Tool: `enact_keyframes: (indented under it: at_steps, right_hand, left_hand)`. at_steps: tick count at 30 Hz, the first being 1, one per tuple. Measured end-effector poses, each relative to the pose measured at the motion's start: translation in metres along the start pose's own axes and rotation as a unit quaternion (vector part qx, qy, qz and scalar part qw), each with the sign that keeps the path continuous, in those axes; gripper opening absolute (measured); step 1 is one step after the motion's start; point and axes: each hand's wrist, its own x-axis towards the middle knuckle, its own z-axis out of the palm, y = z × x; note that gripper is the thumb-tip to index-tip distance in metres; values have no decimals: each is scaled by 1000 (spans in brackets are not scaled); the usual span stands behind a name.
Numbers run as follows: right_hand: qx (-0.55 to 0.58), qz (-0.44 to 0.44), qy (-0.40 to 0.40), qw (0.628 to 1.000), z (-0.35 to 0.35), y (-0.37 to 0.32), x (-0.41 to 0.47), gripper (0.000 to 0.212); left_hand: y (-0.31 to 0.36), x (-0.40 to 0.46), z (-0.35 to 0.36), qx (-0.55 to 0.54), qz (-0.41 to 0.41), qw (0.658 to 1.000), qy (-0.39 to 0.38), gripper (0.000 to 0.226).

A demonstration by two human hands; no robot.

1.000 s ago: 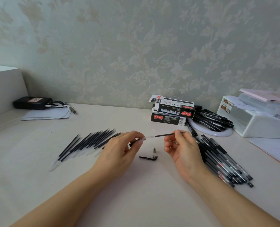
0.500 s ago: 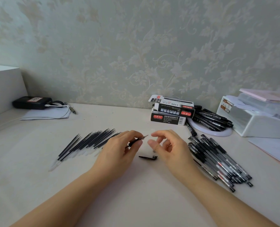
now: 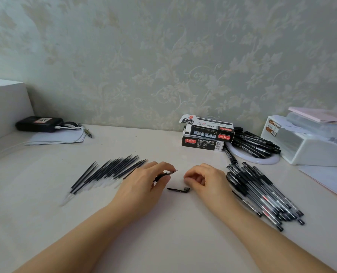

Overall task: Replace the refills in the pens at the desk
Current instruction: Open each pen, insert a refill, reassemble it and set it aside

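Observation:
My left hand (image 3: pixel 144 186) grips a black pen barrel (image 3: pixel 163 175), and the refill's point sticks out toward the right. My right hand (image 3: pixel 205 180) is lowered to the desk with thumb and fingertips pinched together just above the loose black pen cap (image 3: pixel 178 189). The small metal tip that lay there is hidden under those fingertips. A fanned row of black refills (image 3: pixel 108 172) lies left of my left hand. A heap of black pens (image 3: pixel 262 194) lies right of my right hand.
Two stacked black refill boxes (image 3: pixel 207 134) stand behind the hands, beside more pens on a round white plate (image 3: pixel 262 160). A white organiser (image 3: pixel 311 150) and papers fill the right edge. A black device (image 3: pixel 38 124) on paper and a white box (image 3: pixel 6 105) sit far left.
The refill that stuck far out of the barrel is now pushed in. My right hand let go of it and dropped to the desk by the cap, covering the metal tip.

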Motion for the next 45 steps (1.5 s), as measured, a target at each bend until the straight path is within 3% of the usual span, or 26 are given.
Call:
enact_keyframes:
  at_steps: [4,8,12,19,28,38,45]
  right_hand:
    - [183,47,25,982,-6,2,2,10]
    - [301,31,-21,953,-9,-3,0,11]
    - [281,8,-72,957,-5,-9,-3,17]
    - [283,10,-31,959,-7,-10,-3,16]
    - [275,4,-77,958,-6,-10,-5,21]
    - [169,-4,-68,983,-8,-13,-6,3]
    - [201,-7,-66,977,-9,-11,-5,8]
  left_hand:
    - [0,0,0,-1,0,1000,-9,17]
    - [1,0,0,-5,9,1000,-20,18]
    - [2,1,0,-10,30,999,-28,18]
    - [3,0,-2,-11,30,999,-22,17]
    - [10,1,-3,-20,40,999,-30,10]
    - [12,2,-7,-6,64,997,-32,15]
    - [9,3,-4,-32,39,997,-53,17]
